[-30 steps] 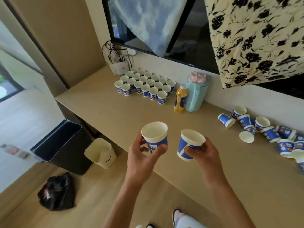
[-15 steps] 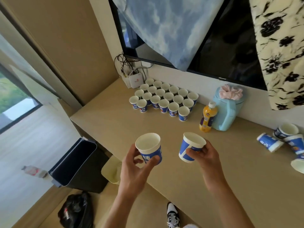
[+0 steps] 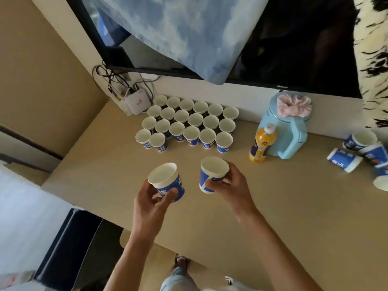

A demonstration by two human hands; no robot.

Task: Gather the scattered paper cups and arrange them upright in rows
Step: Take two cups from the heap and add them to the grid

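Note:
Each hand carries one blue-and-white paper cup above the tan counter (image 3: 294, 206). My left hand (image 3: 150, 203) grips a cup (image 3: 167, 181) tilted a little to the left. My right hand (image 3: 233, 185) holds another cup (image 3: 212, 175) upright by its side. Just beyond them, several cups stand upright in rows (image 3: 189, 124) against the back wall. At the far right, scattered cups (image 3: 361, 154) lie on their sides or lean on each other, partly cut off by the frame edge.
An orange drink bottle (image 3: 262, 143) and a light blue jug (image 3: 287, 131) with a pink scrunchie on top stand between the rows and the scattered cups. A white router (image 3: 137, 100) with cables sits at the back left. A dark bin (image 3: 69, 244) stands on the floor below the counter's edge.
Both hands have carried their cups forward and left, closer to the rows. The view has swung left, pushing the scattered cups to the right edge.

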